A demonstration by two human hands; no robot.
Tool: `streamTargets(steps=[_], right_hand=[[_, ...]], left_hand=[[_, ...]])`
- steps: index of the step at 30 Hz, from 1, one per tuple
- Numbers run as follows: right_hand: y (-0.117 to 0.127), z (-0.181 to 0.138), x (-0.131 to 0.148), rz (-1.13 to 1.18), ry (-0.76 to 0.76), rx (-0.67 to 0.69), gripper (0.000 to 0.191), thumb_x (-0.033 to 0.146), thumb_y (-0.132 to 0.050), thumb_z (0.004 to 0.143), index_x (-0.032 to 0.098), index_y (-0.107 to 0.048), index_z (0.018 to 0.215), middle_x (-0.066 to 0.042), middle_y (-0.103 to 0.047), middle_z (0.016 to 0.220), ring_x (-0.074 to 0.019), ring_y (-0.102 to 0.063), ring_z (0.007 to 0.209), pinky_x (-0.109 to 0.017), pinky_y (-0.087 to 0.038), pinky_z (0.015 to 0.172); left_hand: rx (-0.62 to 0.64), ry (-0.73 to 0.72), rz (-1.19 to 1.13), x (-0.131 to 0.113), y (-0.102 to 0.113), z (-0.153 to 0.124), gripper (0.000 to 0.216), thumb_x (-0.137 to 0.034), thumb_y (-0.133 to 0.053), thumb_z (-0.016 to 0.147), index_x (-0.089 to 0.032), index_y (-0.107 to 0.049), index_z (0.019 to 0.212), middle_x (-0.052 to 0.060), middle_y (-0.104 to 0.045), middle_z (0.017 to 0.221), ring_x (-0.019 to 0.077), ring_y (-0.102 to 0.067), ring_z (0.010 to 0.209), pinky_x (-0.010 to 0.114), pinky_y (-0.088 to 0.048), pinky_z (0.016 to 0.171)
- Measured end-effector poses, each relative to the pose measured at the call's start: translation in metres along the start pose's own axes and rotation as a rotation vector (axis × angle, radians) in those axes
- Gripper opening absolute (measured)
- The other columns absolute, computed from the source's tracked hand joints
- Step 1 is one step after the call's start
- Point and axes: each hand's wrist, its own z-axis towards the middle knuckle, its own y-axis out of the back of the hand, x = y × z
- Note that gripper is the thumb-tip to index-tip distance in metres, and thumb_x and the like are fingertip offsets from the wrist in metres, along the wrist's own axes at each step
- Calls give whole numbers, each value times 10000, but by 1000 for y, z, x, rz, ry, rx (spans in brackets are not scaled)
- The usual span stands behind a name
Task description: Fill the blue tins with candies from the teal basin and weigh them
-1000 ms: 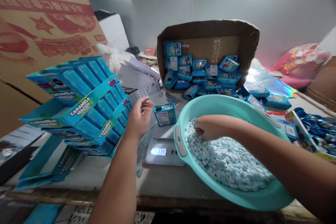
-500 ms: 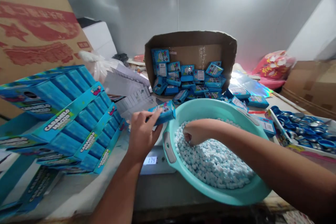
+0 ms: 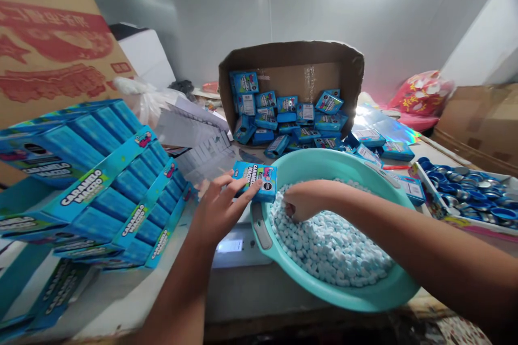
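Observation:
My left hand (image 3: 226, 202) grips a small blue candy box (image 3: 257, 178) with its printed face tilted up. The box is held at the left rim of the turquoise basin (image 3: 340, 302), above a digital scale (image 3: 238, 253) whose lit display is unreadable. Inside the basin, my right hand (image 3: 301, 202) is curled with its knuckles against the left part of a heap of small pale blue and white candies (image 3: 335, 248). Its fingertips are partly hidden, and the candies lie around them.
Behind the basin, an open cardboard box (image 3: 307, 75) holds many similar blue boxes. Stacked display trays of blue boxes (image 3: 101, 183) stand at left. At right is a tray of blue and silver caps (image 3: 469, 188). Loose blue boxes (image 3: 399, 150) lie between.
My left hand has turned the candy box so its printed face shows more, and shifted it slightly right and down. My right hand stays low in the candies. The view has tilted slightly.

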Motion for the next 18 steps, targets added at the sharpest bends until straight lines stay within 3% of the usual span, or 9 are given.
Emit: streamTargets(steps=[5, 9, 12, 14, 16, 18], right_hand=[[-3, 2, -4, 27, 4, -13, 299, 211, -607, 695, 185, -732, 966, -51, -738, 922, -198, -612, 698, -267, -399, 535], [-3, 2, -6, 51, -3, -14, 320, 219, -630, 665, 217, -723, 971, -26, -742, 935, -195, -623, 722, -261, -412, 553], [-3, 1, -6, 56, -11, -18, 325, 229, -631, 664, 219, -723, 976, -31, -742, 943, -195, -625, 730, -261, -412, 564], [-3, 1, -5, 52, -16, -18, 312, 239, -628, 669, 218, -726, 964, -37, -741, 929, -197, -623, 722, -265, -405, 561], [-3, 0, -5, 47, -21, -21, 302, 247, -623, 671, 221, -728, 953, -35, -740, 910, -200, -620, 712, -269, -398, 553], [-4, 0, -5, 44, -24, -24, 302, 247, -620, 669, 226, -728, 951, -27, -740, 902, -202, -621, 713, -272, -395, 547]], left_hand=[[23, 204, -153, 2, -5, -1, 429, -190, -678, 858, -271, -614, 1275, 80, -664, 1055, 236, -597, 1017, 413, -502, 948], [129, 599, -373, 10, -5, -1, 358, -378, -684, 850, -197, -670, 1158, 97, -694, 1059, 243, -650, 990, 379, -518, 904], [385, 907, -664, 20, -8, -9, 477, -463, -742, 754, -181, -679, 1134, 98, -729, 1043, 284, -682, 979, 399, -543, 881], [549, 1025, -826, 27, -9, -14, 577, -467, -795, 677, -180, -668, 1161, 103, -738, 1072, 316, -686, 1010, 437, -543, 908], [609, 1066, -912, 32, -8, -18, 668, -472, -835, 619, -178, -649, 1190, 118, -722, 1147, 338, -667, 1078, 475, -512, 972], [561, 1106, -961, 33, -6, -18, 767, -502, -842, 615, -180, -599, 1267, 145, -662, 1281, 346, -619, 1181, 493, -464, 1038]])
